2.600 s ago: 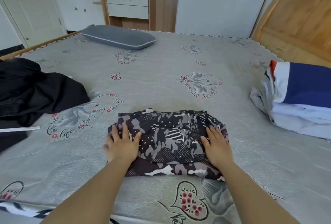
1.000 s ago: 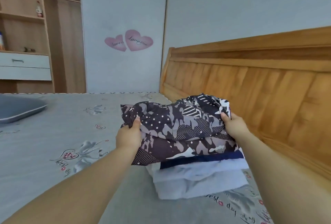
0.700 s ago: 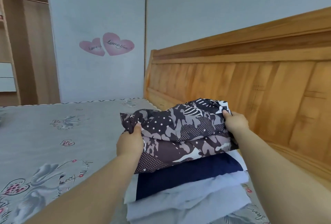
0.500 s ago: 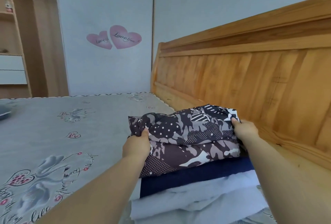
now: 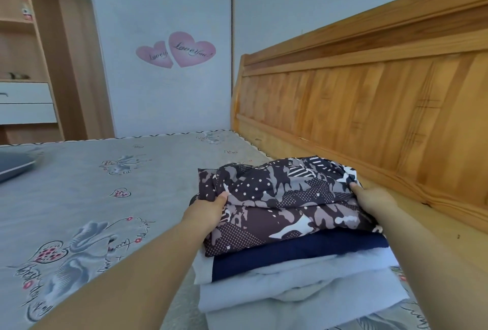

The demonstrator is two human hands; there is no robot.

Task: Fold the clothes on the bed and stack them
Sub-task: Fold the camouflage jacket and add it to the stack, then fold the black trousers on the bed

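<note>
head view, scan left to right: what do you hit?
Wooden shelving unit → grey pillow → pink heart wall stickers → left hand → folded camo-print garment → right hand → wooden headboard.

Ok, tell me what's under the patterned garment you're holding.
Under the patterned garment lies a navy fold, then pale folded clothes on the bed. How many pale pieces, and the stack's covered middle, cannot be seen.

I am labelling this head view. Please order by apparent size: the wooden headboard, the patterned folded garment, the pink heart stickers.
1. wooden headboard
2. patterned folded garment, though it is nearer the camera
3. pink heart stickers
</note>
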